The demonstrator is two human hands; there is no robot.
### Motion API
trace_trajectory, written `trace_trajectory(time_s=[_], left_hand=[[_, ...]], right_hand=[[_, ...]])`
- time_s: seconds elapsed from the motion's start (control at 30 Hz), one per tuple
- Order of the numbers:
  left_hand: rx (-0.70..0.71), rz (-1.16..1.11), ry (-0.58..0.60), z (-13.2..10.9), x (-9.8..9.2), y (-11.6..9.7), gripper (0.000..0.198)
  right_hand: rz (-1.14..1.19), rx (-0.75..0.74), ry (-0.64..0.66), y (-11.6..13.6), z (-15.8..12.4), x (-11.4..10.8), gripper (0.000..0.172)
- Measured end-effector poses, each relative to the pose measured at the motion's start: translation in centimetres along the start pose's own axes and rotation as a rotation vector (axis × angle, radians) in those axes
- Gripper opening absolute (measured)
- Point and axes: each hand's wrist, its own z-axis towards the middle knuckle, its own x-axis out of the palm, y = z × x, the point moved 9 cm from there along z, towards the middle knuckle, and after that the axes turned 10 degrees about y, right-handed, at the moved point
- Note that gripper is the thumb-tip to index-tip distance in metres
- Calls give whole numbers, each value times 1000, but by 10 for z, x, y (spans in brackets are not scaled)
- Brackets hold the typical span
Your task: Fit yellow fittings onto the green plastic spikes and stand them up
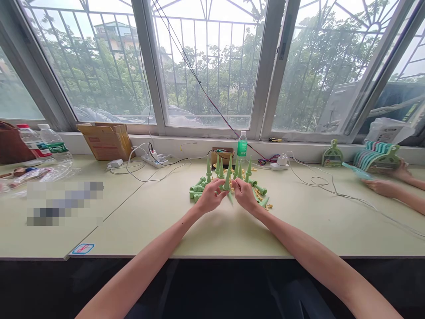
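My left hand [211, 195] is closed around the base of a green plastic plant watering spike [227, 180], its point facing up. Just to the right, my right hand [244, 194] has its thumb and fingers pinched together close to that spike; whatever is between them is too small to make out. Behind both hands stand several upright green spikes [209, 170]. Green tubular pieces [195, 195] lie in a pile by my left hand. Small yellow valve-like pieces [269, 206] and more green parts [260, 189] are scattered beside my right hand.
Behind the pile are a small brown box [223, 155] and a green-labelled bottle [242, 145]. White cables [327, 181] cross the table on the right, where another person's hands [381, 186] handle light-blue and green items. A cardboard box [108, 141] and a power strip [155, 159] stand left.
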Motion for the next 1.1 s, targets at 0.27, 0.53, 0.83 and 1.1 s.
trace_trajectory(time_s=[0.27,0.53,0.83,1.1], left_hand=[[31,46,-29,-1,-1,-1,29],[82,79,-30,0,1,1,29],[58,78,-68,1,-1,0,25],[-118,-162,-171,-1,-13,10,35]], right_hand=[[-9,7,11,-2,0,3,41],[-1,17,30,1,0,1,46],[6,14,-1,6,0,-1,49],[38,-32,40,10,-4,10,44]])
